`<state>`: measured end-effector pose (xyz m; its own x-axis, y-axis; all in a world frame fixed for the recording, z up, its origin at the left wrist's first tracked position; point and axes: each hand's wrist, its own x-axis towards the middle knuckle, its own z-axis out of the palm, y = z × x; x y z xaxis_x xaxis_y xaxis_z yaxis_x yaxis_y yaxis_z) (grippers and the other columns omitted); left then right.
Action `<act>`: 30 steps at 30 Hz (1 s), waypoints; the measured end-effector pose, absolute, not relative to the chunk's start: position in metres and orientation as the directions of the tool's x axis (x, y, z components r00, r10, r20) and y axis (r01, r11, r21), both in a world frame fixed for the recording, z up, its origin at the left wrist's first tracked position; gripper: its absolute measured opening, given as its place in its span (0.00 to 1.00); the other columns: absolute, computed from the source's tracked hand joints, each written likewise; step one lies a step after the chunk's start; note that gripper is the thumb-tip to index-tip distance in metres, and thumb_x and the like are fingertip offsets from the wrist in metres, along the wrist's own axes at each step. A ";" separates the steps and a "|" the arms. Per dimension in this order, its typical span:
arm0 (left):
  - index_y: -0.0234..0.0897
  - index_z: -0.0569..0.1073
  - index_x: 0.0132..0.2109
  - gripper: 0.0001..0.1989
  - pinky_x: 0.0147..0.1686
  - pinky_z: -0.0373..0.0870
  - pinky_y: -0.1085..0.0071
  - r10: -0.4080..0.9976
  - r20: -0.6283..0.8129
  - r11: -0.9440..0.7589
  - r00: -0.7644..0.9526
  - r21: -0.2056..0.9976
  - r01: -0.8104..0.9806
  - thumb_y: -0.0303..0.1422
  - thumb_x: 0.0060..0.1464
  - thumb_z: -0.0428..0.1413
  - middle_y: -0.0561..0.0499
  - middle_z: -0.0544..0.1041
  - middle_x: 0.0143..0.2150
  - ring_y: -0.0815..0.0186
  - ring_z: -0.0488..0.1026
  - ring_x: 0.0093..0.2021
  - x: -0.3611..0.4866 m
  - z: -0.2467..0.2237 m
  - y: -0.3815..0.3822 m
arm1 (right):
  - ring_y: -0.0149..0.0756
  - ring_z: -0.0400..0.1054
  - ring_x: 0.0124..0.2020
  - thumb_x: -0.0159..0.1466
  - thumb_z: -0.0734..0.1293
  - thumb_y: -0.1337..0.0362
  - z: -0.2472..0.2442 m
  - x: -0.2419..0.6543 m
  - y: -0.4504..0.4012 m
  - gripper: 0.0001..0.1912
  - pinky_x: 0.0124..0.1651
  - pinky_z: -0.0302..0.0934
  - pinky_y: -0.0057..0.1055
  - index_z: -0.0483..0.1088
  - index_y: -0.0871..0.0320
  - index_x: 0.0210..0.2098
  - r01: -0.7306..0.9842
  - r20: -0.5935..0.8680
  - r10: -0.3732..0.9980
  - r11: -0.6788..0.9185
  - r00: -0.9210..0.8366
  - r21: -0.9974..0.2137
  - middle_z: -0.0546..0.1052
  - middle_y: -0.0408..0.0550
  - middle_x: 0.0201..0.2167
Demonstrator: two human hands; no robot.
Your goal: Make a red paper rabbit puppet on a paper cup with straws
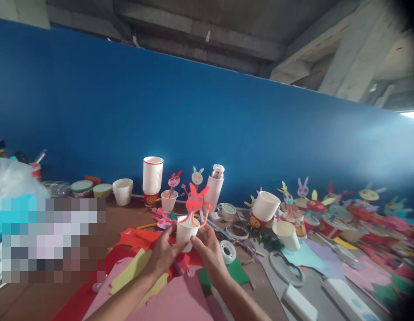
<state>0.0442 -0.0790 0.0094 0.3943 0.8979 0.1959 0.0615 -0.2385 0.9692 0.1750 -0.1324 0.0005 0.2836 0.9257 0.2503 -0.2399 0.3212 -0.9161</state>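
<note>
A white paper cup (187,231) stands upright between my two hands, above the coloured paper. Rising out of it is a red-orange paper puppet (194,203) with pointed ears and curled arms. My left hand (167,249) wraps the cup's left side, its thumb at the front. My right hand (207,247) closes round the right side, with the thumb also in front. The fingers behind the cup are partly hidden. Just behind stand a cup with a pink puppet (174,180) and a pale round-headed puppet (197,177).
A tall stack of paper cups (153,178) and a pink thermos (214,189) stand near the blue wall (193,111). Right of my hands lie a tape roll (227,252) and green paper (238,269). Several finished-looking cup puppets (316,207) crowd the right side. Pink paper (180,298) lies in front.
</note>
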 end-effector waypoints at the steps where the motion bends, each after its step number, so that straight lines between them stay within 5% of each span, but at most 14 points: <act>1: 0.35 0.67 0.47 0.23 0.42 0.67 0.67 0.902 0.196 -0.238 0.384 0.969 0.064 0.39 0.42 0.56 0.45 0.74 0.44 0.56 0.70 0.45 0.042 0.010 -0.076 | 0.43 0.64 0.48 0.51 0.69 0.57 -0.001 0.176 -0.132 0.28 0.47 0.60 0.38 0.57 0.59 0.48 -0.249 0.218 0.928 0.298 0.303 -0.922 0.70 0.54 0.46; 5: 0.33 0.68 0.44 0.22 0.41 0.67 0.67 0.927 0.201 -0.234 0.318 0.970 0.069 0.40 0.42 0.56 0.45 0.75 0.41 0.57 0.71 0.42 0.035 0.011 -0.061 | 0.44 0.64 0.46 0.48 0.71 0.54 -0.006 0.181 -0.131 0.33 0.41 0.63 0.36 0.56 0.60 0.48 -0.266 0.093 0.926 0.200 0.367 -0.943 0.68 0.57 0.47; 14: 0.31 0.67 0.46 0.24 0.38 0.69 0.65 0.939 0.239 -0.259 0.246 0.965 0.052 0.39 0.42 0.56 0.43 0.76 0.38 0.56 0.72 0.39 0.012 0.000 -0.019 | 0.30 0.66 0.29 0.50 0.69 0.56 -0.013 0.183 -0.129 0.24 0.29 0.60 0.25 0.62 0.60 0.42 -0.206 0.136 0.936 0.211 0.326 -0.956 0.72 0.47 0.33; 30: 0.36 0.69 0.45 0.24 0.38 0.68 0.71 0.975 0.209 -0.220 0.069 0.938 0.269 0.43 0.41 0.55 0.49 0.77 0.40 0.58 0.73 0.42 -0.045 0.017 0.017 | 0.33 0.68 0.26 0.48 0.70 0.52 -0.020 0.185 -0.126 0.26 0.25 0.59 0.25 0.62 0.60 0.41 -0.159 0.085 0.952 0.136 0.293 -0.978 0.74 0.47 0.26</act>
